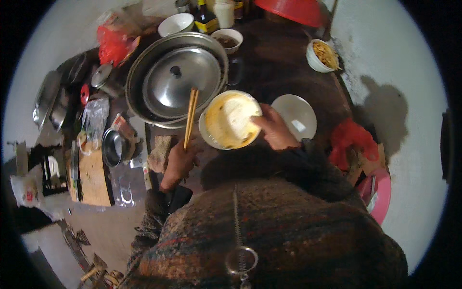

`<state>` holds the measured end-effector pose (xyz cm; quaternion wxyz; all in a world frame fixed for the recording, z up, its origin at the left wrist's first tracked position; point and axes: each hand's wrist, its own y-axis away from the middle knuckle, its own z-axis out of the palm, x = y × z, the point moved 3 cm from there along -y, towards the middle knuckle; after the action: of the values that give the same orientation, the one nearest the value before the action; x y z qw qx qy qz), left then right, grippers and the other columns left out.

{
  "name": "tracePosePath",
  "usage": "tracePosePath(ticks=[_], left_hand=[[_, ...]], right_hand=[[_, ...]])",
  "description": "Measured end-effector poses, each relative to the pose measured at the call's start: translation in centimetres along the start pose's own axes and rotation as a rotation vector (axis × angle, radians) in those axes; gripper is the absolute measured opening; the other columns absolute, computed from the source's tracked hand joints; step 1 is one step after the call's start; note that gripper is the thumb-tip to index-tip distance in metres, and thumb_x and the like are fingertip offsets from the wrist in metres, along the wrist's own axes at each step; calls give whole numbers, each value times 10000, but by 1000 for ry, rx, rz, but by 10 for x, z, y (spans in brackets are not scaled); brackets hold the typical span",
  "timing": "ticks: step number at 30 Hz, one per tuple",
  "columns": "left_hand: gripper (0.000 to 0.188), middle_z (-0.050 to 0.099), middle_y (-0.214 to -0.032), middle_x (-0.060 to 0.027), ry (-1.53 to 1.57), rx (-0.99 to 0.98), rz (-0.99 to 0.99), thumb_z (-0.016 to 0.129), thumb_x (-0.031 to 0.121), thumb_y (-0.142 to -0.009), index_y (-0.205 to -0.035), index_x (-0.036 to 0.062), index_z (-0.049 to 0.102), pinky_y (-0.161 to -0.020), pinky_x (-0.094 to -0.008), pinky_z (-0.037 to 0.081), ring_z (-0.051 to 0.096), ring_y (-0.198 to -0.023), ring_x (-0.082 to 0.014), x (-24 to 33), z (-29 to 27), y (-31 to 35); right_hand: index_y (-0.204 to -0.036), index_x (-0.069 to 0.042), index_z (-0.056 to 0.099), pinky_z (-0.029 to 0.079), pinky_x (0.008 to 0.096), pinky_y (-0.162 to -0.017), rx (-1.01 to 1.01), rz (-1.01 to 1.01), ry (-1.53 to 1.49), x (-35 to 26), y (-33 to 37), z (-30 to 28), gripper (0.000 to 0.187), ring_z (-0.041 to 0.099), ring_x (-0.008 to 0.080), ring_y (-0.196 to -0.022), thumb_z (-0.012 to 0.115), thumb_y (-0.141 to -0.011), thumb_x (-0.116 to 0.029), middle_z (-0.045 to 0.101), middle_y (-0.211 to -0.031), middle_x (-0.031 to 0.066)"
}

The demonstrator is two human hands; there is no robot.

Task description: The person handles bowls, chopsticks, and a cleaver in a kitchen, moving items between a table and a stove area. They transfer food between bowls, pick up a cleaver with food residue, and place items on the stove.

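In my left hand (180,164) is a pair of wooden chopsticks (191,115), pointing up and away from me in front of the large metal pan. My right hand (275,127) grips the rim of a white bowl (220,139), thumb on the inner edge. Yellow-brown smears coat the bowl's inside, which is tipped so that it shows to me. Just right of that hand lies a clean white dish (294,114). Beyond the bowl, a wide metal pan (137,103) holds a domed steel lid (185,86) with a black knob.
At the back stand a white bowl (176,24), a small bowl of dark food (228,39) and bottles (206,21). A bowl of yellowish food (323,55) sits far right. On the left are a metal bowl (114,147), a cutting board (94,178) and a knife (75,171).
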<state>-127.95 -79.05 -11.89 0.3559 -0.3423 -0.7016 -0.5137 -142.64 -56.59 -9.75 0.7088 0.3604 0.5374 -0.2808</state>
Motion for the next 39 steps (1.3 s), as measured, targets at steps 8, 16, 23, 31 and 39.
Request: tracePosePath(ticks=[8, 16, 23, 31, 39], left_hand=[[460, 626, -990, -125, 407, -89, 63, 505, 271, -914, -1293, 47, 372, -403, -169, 348, 570, -577, -101, -18, 14, -17], [388, 621, -897, -60, 378, -155, 75, 549, 286, -897, -1187, 50, 446, -395, -175, 374, 588, -604, -103, -17, 14, -34], [400, 584, -891, -38, 468, -150, 117, 604, 208, -859, -1193, 55, 445, -593, -244, 483, 560, -686, -110, -41, 27, -60], [337, 598, -868, -9, 528, -64, 227, 651, 170, -815, -1095, 12, 553, -714, -262, 462, 554, -798, -124, -34, 35, -65], [310, 589, -870, -12, 475, -159, 174, 635, 159, -792, -1057, 10, 575, -701, -245, 438, 534, -798, -101, -44, 34, -58]], right_hand=[[-1156, 80, 426, 489, 365, -824, 96, -66, 599, 10, -9, 26, 542, 595, 334, -939, 648, -775, -236, 563, -1077, 244], [-1119, 52, 487, 442, 409, -880, 105, -204, 958, 9, -14, 37, 461, 524, 408, -967, 604, -755, -205, 480, -1072, 287], [-1119, 29, 514, 451, 422, -825, 172, -222, 1135, 21, -17, 24, 430, 538, 366, -931, 611, -761, -188, 535, -1013, 230], [-1317, -99, 434, 440, 334, -752, 231, -316, 774, 23, 15, 22, 544, 521, 226, -805, 619, -805, -100, 530, -924, 122], [-1296, -36, 442, 494, 228, -550, 201, -31, 587, 40, 19, 7, 493, 527, 102, -745, 608, -840, -125, 501, -888, 61]])
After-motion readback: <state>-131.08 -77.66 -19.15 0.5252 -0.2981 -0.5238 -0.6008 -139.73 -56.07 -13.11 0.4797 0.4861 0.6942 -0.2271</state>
